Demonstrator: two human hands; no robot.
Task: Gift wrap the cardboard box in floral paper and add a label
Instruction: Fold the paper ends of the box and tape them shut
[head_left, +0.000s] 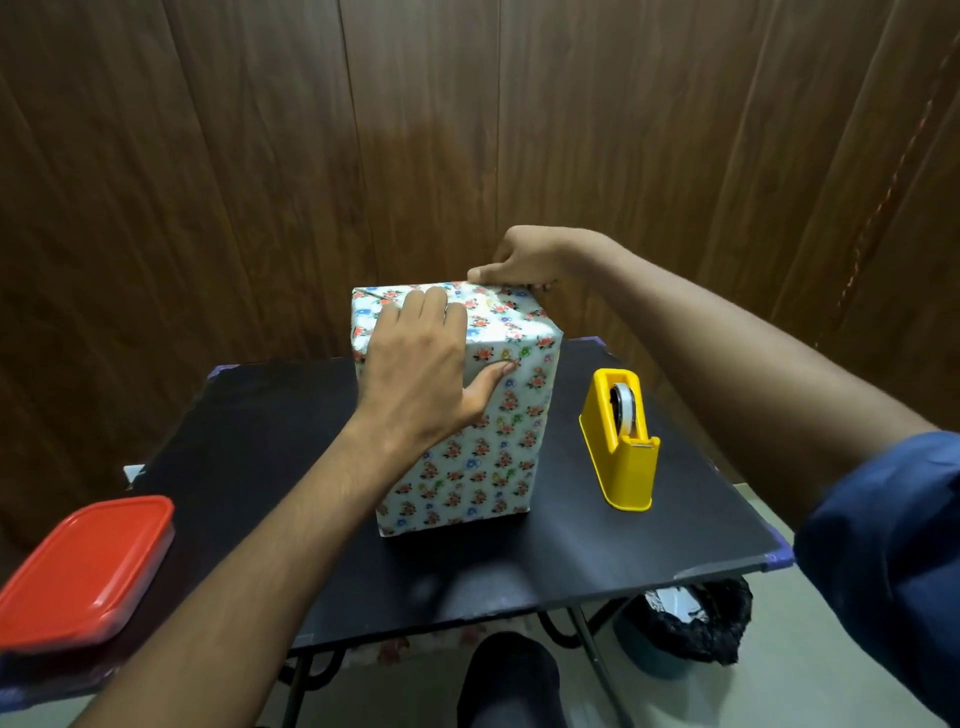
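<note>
Wrapped box: one floral-papered box (467, 415) stands upright on the black counter (270, 447), long axis vertical, under both hands.
Left hand: the left hand (421, 374) lies spread over the box's top near corner, fingers flat, thumb pressed on the front face.
Right hand: the right hand (519, 260) curls over the far top edge, pinching the paper fold.
Tape dispenser: one yellow tape dispenser (621, 441), below the right hand, nearer that arm; likely next.
Label: none visible.
Container: one red-lidded container (88, 566), near-left of the left hand.
</note>
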